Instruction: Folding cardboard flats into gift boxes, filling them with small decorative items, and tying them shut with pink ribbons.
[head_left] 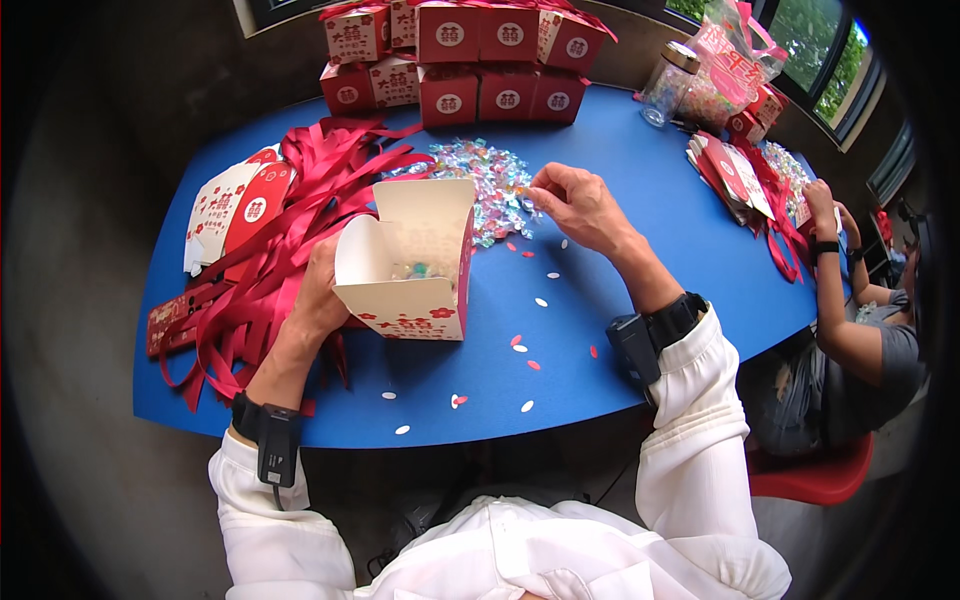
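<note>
An open white-and-red gift box (405, 318) stands on the blue table with its flaps up. My left hand (322, 288) is closed on the box's left side, its fingertips hidden behind the cardboard. A few wrapped candies (420, 270) lie at the bottom inside. Beyond the box spreads a heap of shiny wrapped candies (488, 185) in clear, blue and pink. My right hand (585, 208) is at the heap's right edge, thumb and fingertips pinched together. What is between them is too small to make out.
Red ribbons (300, 220) and flat unfolded boxes (235, 212) cover the table's left. Finished boxes (500, 65) are stacked at the back. Red and white paper bits (527, 406) lie scattered in front. A jar (670, 85) stands far right; another person (850, 340) works at the right.
</note>
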